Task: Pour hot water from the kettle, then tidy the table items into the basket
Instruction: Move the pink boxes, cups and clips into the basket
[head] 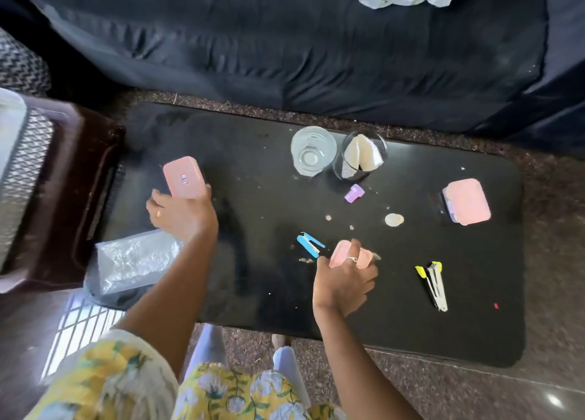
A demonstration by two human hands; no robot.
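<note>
My left hand (182, 215) grips a pink rectangular box (184, 181) above the left part of the black table (253, 172). Near the front edge, my right hand (343, 280) is closed on a small pink case (342, 252). A blue stapler (309, 244) lies just left of that hand. Further right lie yellow-tipped metal clips (434, 283). At the table's right end rests another pink box (467, 201). An empty clear glass (311, 154) and a dark mesh cup with white paper (362, 156) stand at the back. No kettle is in view.
A purple cap (354, 193) and a pale coin-like disc (393, 219) lie mid-table among crumbs. A clear plastic bag (133, 261) sits at the front left corner. A dark brown stool (63, 179) with a mesh basket (22, 172) stands left. A dark sofa (285, 49) runs behind.
</note>
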